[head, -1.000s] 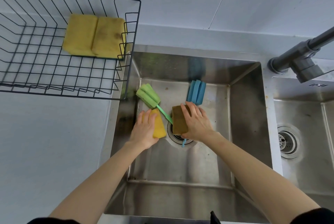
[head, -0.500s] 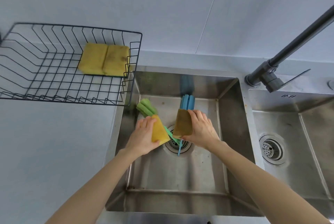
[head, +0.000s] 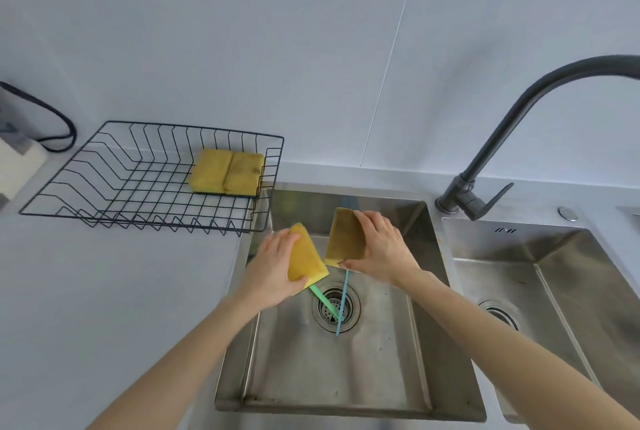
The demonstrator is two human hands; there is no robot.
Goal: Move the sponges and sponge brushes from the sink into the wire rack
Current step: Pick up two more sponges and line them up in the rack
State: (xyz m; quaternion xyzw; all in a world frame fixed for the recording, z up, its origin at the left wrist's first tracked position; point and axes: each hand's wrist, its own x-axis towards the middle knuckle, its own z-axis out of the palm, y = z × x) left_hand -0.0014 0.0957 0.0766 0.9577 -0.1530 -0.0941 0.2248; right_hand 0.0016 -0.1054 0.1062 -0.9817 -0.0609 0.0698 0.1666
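Observation:
My left hand [head: 273,270] grips a yellow sponge [head: 306,258] above the left part of the steel sink [head: 346,370]. My right hand [head: 379,249] holds a brownish, stained sponge [head: 344,237] upright beside it. Below them only the thin handles of a green sponge brush [head: 323,299] and a blue sponge brush [head: 343,301] show, crossing at the drain; their heads are hidden behind the held sponges. The black wire rack [head: 104,194] stands on the counter to the left, with two yellow sponges [head: 227,171] lying side by side in its back right corner.
A dark curved faucet [head: 491,149] rises at the right between the sink and a second basin [head: 540,277]. A black cable [head: 52,117] and a white block sit at the far left. The grey counter [head: 104,291] runs left of the sink.
Both hands have lifted their sponges off the sink floor and up toward the rim. The view has tilted upward, showing more wall and faucet.

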